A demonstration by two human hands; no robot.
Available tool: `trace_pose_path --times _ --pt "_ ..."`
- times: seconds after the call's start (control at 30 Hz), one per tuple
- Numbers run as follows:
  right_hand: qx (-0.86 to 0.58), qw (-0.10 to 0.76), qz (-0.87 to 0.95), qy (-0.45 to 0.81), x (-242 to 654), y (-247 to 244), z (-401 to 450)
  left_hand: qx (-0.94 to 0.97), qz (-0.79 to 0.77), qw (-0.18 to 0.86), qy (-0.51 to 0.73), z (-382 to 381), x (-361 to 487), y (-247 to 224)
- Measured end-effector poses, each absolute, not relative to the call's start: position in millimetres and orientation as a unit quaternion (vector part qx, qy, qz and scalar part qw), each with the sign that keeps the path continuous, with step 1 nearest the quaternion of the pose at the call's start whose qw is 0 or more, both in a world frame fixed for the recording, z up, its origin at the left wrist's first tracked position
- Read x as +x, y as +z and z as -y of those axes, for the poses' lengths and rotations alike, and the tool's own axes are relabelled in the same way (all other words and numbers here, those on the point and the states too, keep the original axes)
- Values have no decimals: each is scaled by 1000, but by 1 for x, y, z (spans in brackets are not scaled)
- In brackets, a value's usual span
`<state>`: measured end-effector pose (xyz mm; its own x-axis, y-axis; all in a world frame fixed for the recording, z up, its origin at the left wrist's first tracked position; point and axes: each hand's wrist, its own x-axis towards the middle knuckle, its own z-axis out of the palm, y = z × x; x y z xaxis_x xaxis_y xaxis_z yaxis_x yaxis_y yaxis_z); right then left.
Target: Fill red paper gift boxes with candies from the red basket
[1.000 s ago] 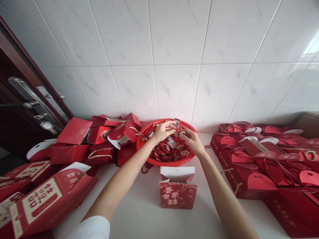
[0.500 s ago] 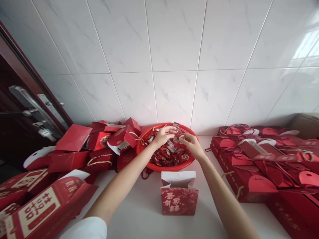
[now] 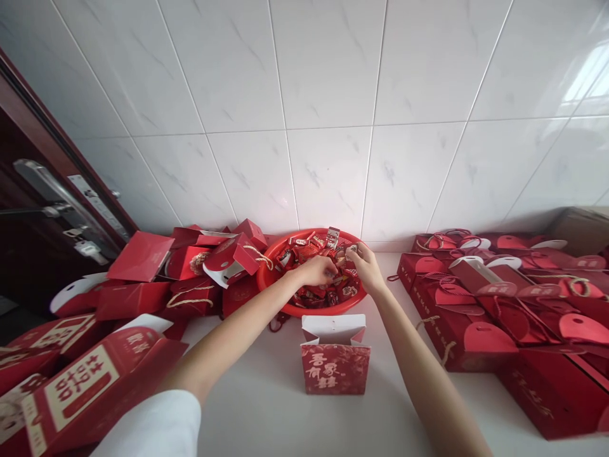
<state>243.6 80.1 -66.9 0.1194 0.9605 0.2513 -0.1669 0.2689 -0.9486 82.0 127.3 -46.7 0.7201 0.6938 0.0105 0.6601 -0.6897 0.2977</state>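
A red plastic basket (image 3: 333,310) full of wrapped candies (image 3: 318,241) stands against the wall. My left hand (image 3: 318,271) reaches into the middle of the candies with its fingers curled down. What lies between those fingers is hidden. At the basket's right side, my right hand (image 3: 368,268) pinches a small wrapped candy (image 3: 351,252) with a pale label. Nearer to me, a red paper gift box (image 3: 335,369) with gold characters stands upright, its white-lined top open.
Red gift boxes with rope handles (image 3: 228,260) are heaped on the left, one large box (image 3: 90,387) closest to me. Rows of red boxes (image 3: 457,330) fill the right side. A tiled wall (image 3: 328,171) rises behind; a door handle (image 3: 42,181) is at far left.
My left hand has gone from above the basket down into the candies, its fingers now curled. My right hand stays near the basket's right side. The view has tilted slightly.
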Motion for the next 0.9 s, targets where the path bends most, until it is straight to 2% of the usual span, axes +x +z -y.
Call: trace_pose_path --times 0.17,0.3,0.5,0.57,0.73,0.9 --pt "-412 626 509 422 246 -69 -82 930 -356 -8 -93 -116 100 -48" --pt "-415 620 511 427 245 -68 -80 892 -415 -6 -176 -111 108 -50" --pt "-418 620 507 429 244 -63 -77 861 -468 12 -198 -110 108 -49" --pt "-417 623 507 427 244 -63 -77 861 -462 35 -209 -111 106 -46" --pt "-417 620 504 434 244 -63 -77 860 -408 201 -231 -116 96 -37" --pt "-417 627 499 429 244 -62 -76 833 -393 310 -234 -122 91 -36"
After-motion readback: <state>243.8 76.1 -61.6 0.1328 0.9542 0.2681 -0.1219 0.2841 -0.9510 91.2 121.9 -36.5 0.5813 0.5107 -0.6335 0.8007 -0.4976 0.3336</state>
